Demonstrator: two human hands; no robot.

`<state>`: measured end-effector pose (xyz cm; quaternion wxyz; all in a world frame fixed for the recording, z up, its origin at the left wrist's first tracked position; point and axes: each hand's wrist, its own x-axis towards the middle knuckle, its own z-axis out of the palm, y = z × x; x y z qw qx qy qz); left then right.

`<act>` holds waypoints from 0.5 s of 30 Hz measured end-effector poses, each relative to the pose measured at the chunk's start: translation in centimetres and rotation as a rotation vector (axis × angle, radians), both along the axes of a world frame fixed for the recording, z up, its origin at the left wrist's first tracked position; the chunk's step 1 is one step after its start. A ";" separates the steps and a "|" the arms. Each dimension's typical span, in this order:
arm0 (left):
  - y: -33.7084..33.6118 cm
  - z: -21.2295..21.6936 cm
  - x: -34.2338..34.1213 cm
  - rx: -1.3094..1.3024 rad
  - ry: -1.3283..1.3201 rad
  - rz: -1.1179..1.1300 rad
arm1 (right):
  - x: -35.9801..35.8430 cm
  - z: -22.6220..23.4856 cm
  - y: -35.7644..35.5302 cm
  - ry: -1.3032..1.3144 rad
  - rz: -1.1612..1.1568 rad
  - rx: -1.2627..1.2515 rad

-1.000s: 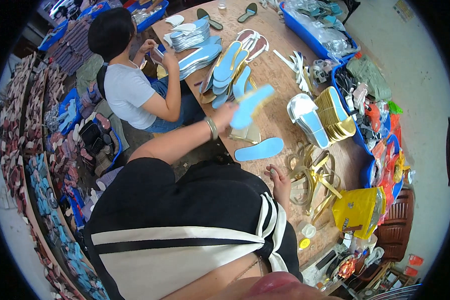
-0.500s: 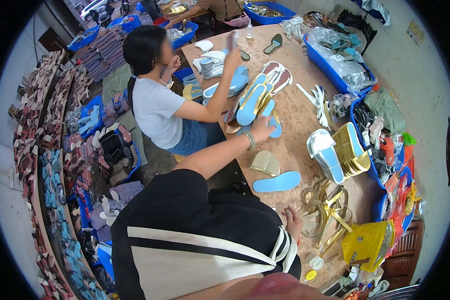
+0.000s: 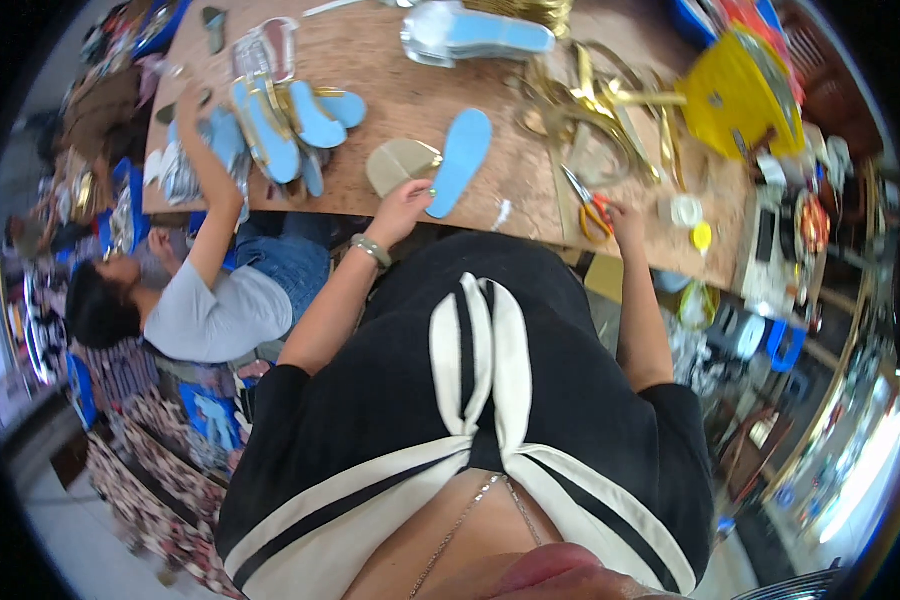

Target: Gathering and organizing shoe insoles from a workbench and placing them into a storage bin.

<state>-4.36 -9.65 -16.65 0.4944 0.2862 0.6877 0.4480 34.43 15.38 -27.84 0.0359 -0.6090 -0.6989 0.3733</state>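
Note:
My left hand [image 3: 403, 212], with a bangle at the wrist, is at the table's near edge, its fingers drawn together at the lower end of a light-blue insole [image 3: 462, 160]. What lies between those fingertips is too small to make out. Just left of the insole is a rounded beige piece [image 3: 400, 163] with a gold edge. My right hand [image 3: 626, 226] has its fingers closed at the orange handles of a pair of scissors [image 3: 594, 213]; the blades point away from me over the tabletop.
Gold straps [image 3: 610, 110] lie tangled beyond the scissors. Blue-soled sandals [image 3: 270, 130] are piled at left, near a seated co-worker [image 3: 210, 300]. Wrapped blue insoles [image 3: 480, 38] lie at the far side. To the right are a yellow bag [image 3: 740, 95], a clear jar [image 3: 682, 210] and a yellow lid [image 3: 701, 235].
The view has swung round to the right. My left hand has come back from the sandal pile to the single insole. My right hand and the scissors now show more fully.

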 end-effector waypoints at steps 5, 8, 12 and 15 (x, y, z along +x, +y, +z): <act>-0.9 -0.1 1.8 -0.197 0.048 -0.122 | -0.6 0.4 -2.6 0.000 -0.066 -0.020; -0.8 -1.4 1.9 -0.194 0.020 -0.122 | -2.3 1.4 -3.7 -0.062 -0.038 -0.022; -0.3 -1.9 2.2 -0.140 0.004 -0.134 | -4.5 0.8 -4.4 -0.052 0.113 -0.026; -0.1 -1.5 3.0 -0.189 0.137 -0.219 | -6.8 0.7 -5.6 -0.189 0.245 0.052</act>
